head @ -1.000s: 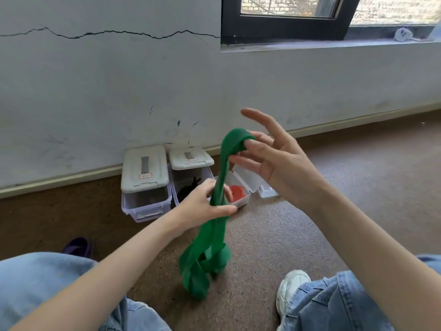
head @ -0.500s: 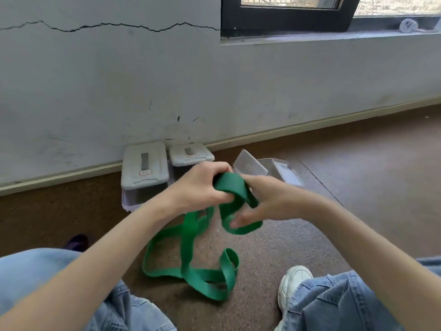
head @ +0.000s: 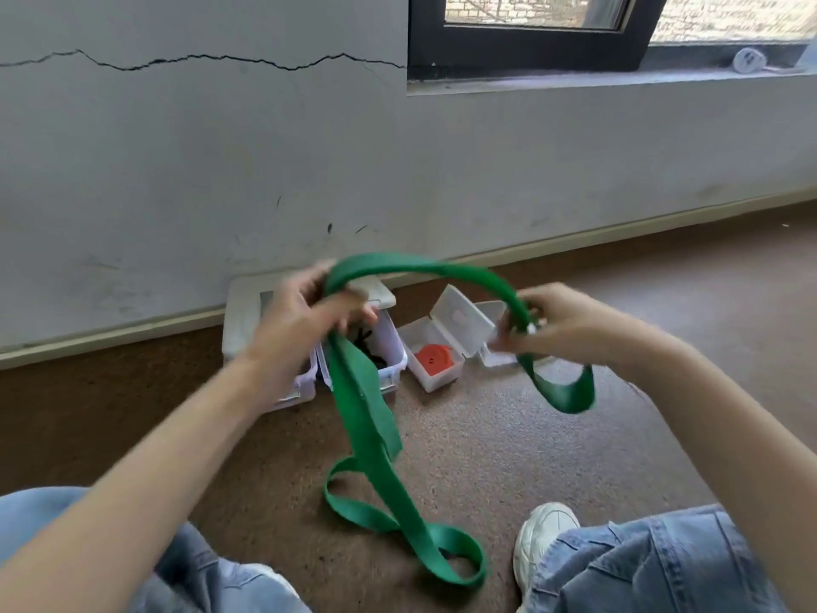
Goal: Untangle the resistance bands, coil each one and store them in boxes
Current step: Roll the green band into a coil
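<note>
Left grip (head: 305, 311) — blurred, right grip (head: 544, 323), green band (head: 367, 409) arched between

Plain indoor room, sparsely furnished, likely a home or spare room. Grey plastered wall (head: 221, 170) with a long horizontal crack (head: 199, 61). Black-framed window (head: 521, 33) at the wall's upper right. Pale skirting board (head: 110, 340) along the wall's foot. Brown speckled carpet floor (head: 508, 435) below the wall.
</note>
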